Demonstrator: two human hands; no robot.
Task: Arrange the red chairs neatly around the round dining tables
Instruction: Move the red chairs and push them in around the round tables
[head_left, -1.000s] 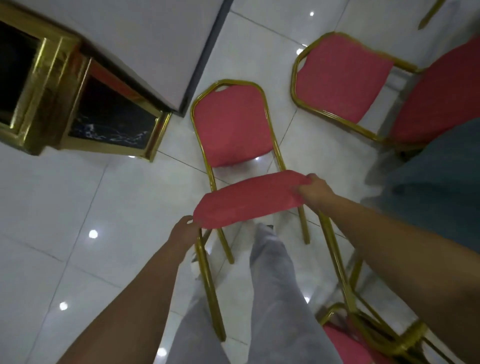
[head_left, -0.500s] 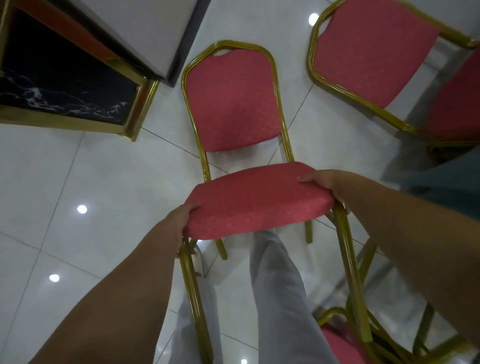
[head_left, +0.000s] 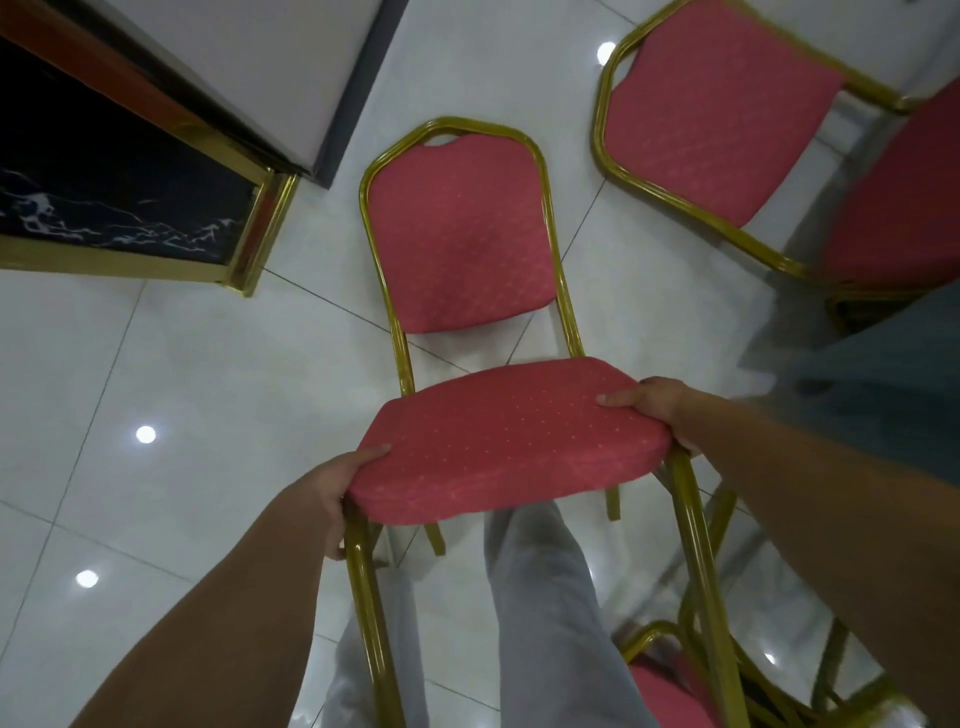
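A red padded chair (head_left: 498, 441) with a gold metal frame is held up in front of me, its backrest pointing away and its legs toward my body. My left hand (head_left: 337, 488) grips the seat's left edge, thumb on top of the cushion. My right hand (head_left: 654, 410) grips the seat's right edge the same way. A second red chair (head_left: 717, 119) stands at the upper right, and part of a third (head_left: 670, 691) shows at the bottom right. No round table is in view.
A black marble panel with gold trim (head_left: 119, 208) and a white wall corner (head_left: 291, 78) fill the upper left. The floor is glossy white tile (head_left: 156, 374). My legs in grey trousers (head_left: 540, 623) are below the chair. A grey-green cloth surface (head_left: 883, 374) lies at the right.
The chair has tipped so its seat now faces me more fully and looks larger in view. Both hands stay on the seat edges. The view has shifted toward the second chair.
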